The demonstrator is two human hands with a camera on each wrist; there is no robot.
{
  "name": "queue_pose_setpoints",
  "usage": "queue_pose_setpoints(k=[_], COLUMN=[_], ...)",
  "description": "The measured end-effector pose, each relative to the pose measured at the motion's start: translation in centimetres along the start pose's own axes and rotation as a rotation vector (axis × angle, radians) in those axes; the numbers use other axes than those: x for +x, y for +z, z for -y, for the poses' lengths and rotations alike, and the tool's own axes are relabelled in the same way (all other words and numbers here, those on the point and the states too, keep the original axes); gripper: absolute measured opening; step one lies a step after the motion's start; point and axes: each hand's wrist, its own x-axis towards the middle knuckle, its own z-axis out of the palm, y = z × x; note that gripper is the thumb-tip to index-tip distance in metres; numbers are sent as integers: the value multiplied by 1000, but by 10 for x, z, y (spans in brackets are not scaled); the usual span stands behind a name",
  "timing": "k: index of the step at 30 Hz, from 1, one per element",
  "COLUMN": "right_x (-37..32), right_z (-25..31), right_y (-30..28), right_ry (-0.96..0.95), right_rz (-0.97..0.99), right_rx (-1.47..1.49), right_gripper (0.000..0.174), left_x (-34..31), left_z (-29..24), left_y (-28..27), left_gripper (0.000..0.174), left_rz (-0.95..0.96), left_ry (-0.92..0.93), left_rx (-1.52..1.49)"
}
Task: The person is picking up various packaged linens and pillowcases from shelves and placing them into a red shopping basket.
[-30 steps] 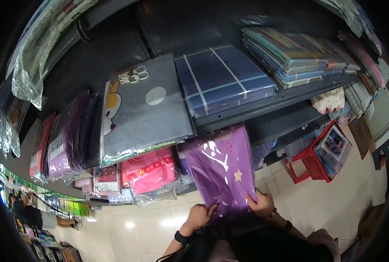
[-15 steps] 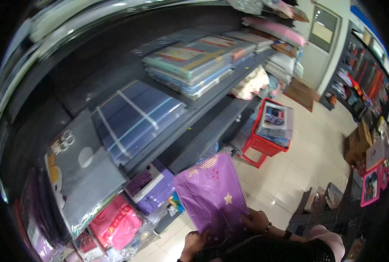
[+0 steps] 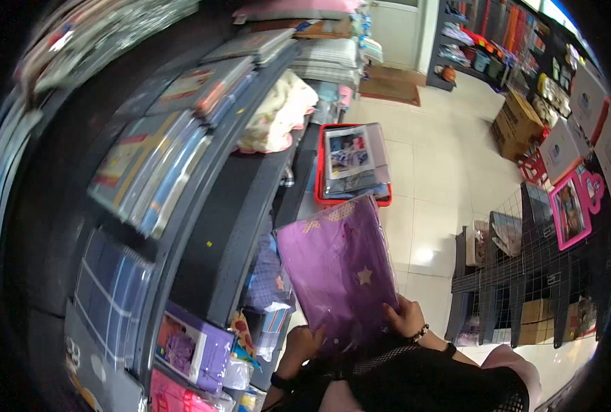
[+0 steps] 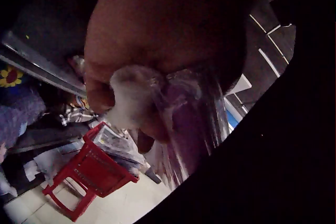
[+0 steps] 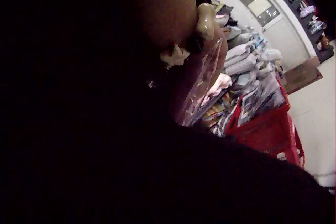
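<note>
Both hands (image 3: 304, 345) (image 3: 405, 318) grip purple packet (image 3: 334, 264); dark shelf (image 3: 213, 218) alongside.

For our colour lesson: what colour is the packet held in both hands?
The packet is purple with a pale star; clearest in the head view.

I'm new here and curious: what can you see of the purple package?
The purple package is flat and roughly rectangular, in glossy, clear plastic-like wrapping, with a pale star and patterned shapes printed on it. The left hand and right hand grip its near end, holding it above the floor beside dark shelves.
</note>
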Motion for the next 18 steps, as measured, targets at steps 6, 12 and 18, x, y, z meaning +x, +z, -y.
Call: queue_pose_setpoints(k=[6,12,18], right_x=[62,106,153], right_z=[-22,-57,-69], right_y=[-55,-87,-104], right_ry=[64,134,201], right_rz=[-104,-178,-206], right_rx=[47,150,124], right_gripper=[26,29,28], left_x=[99,171,236], left_z=[-59,-105,-113], left_y=[-2,-1,7], left_gripper=[52,50,50], left_rz=[-15,44,129], left_ry=[134,224,302], left_rx=[-17,34,38])
